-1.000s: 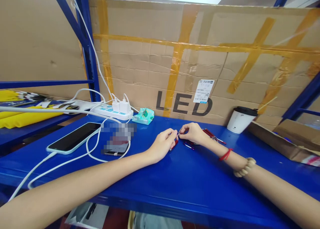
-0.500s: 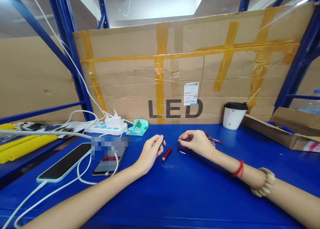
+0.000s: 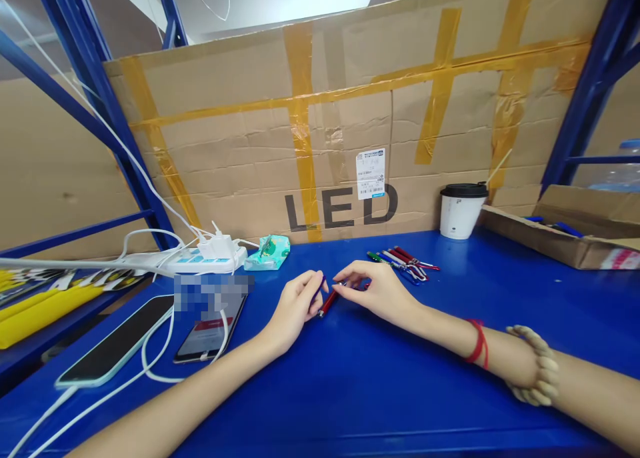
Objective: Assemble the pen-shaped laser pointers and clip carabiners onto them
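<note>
My left hand (image 3: pixel 297 308) is closed around a thin dark blue piece (image 3: pixel 319 288), most of it hidden by the fingers. Thumb and fingers of my right hand (image 3: pixel 377 288) are pinched together at the upper end of a small red tube (image 3: pixel 329 302). Whether they grip that tube or a tiny silver part is unclear. The tube has a silver tip and lies slanted on the blue tabletop (image 3: pixel 320 391) between my hands. Behind the right hand lies a bunch of coloured tubes with metal clips (image 3: pixel 403 261); part of another red item shows beneath its fingers.
Two phones, one black-screened (image 3: pixel 120 341) and one lit (image 3: pixel 213 331), lie at left among white cables. A power strip (image 3: pixel 205 261) and a green packet (image 3: pixel 269 253) sit behind. At right stand a paper cup (image 3: pixel 457 215) and an open cardboard box (image 3: pixel 590 248).
My right hand has moved left and down to the red tube, close to my left hand. The bunch of coloured tubes behind it shows more. The camera view has shifted slightly.
</note>
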`<state>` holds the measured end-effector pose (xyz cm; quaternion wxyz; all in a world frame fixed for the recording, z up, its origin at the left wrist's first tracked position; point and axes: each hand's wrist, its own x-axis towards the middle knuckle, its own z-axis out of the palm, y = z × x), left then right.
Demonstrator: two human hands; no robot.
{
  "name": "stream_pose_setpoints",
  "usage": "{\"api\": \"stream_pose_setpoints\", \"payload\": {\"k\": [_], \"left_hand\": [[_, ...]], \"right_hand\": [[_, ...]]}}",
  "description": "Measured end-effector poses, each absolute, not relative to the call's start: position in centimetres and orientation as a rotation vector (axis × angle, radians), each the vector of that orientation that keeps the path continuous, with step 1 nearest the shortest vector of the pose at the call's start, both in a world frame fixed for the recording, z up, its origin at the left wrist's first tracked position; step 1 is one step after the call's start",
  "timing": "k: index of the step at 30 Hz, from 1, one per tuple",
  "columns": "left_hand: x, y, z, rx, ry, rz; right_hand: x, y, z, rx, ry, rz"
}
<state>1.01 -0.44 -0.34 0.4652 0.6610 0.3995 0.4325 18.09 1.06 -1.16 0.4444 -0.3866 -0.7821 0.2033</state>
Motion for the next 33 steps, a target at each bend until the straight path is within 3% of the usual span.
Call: {"api": "stream_pose_setpoints", "payload": {"k": [16,24,33], "left_hand": [[1.0,-0.5,-0.6,1.824,0.910,1.003],[0.9,-0.1,-0.8,1.877,0.941,1.067],[0.9,-0.4,-0.5,1.925,0.959,1.085]], "right_hand": [[17.6,0.2,-0.2,-0.888,-1.623,0.833],[18.1,0.1,0.3,-0.835,-1.828,0.531],[18.2,0.0,0.5,-0.862,-1.784,0.453]]}}
